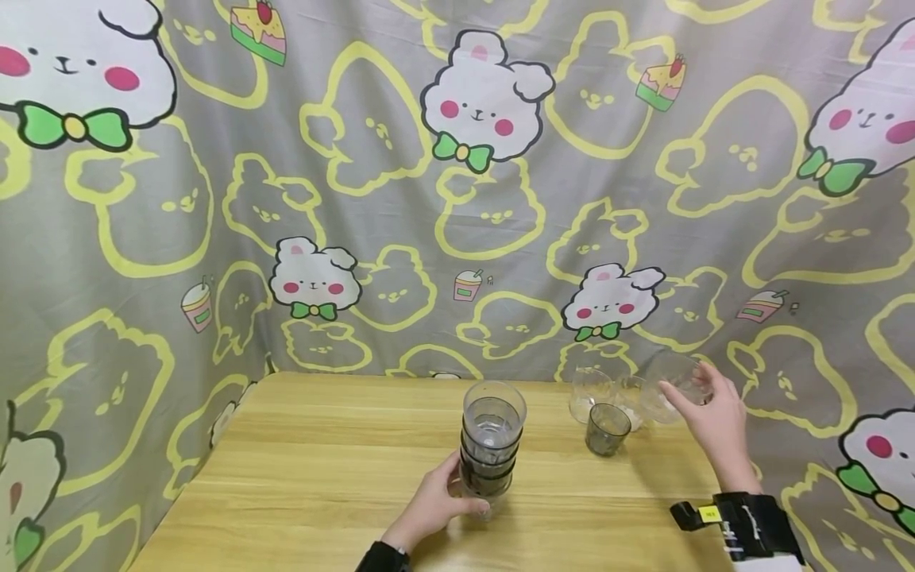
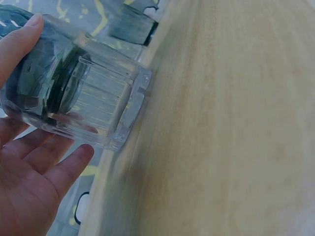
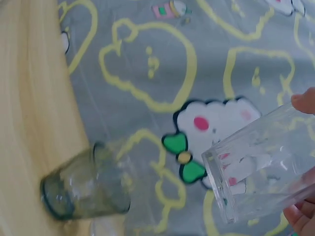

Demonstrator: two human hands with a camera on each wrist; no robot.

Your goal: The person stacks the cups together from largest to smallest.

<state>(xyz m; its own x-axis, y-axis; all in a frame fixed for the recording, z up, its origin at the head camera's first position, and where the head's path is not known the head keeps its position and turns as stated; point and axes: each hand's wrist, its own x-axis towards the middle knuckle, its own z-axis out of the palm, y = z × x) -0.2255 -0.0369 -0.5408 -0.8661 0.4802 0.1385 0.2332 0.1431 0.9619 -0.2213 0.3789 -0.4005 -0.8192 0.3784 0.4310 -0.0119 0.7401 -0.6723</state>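
Note:
My left hand [image 1: 436, 500] grips a tall stack of nested glasses [image 1: 492, 457] at its lower part. Clear glass shows at the stack's top and bottom, with smoky grey glasses between. In the left wrist view, the thick base of the bottom clear glass [image 2: 106, 108] is close to the tabletop; whether it touches, I cannot tell. At the right, my right hand [image 1: 718, 421] holds a clear glass [image 1: 672, 385] between thumb and fingers, tilted and above the table. A small smoky grey glass [image 1: 608, 430] stands to the left of that hand.
Two clear glasses, one at the back [image 1: 589, 393] and another beside it [image 1: 631, 397], stand behind the smoky glass. The wooden table [image 1: 322, 469] ends at a grey patterned curtain [image 1: 400, 318] along its back and sides.

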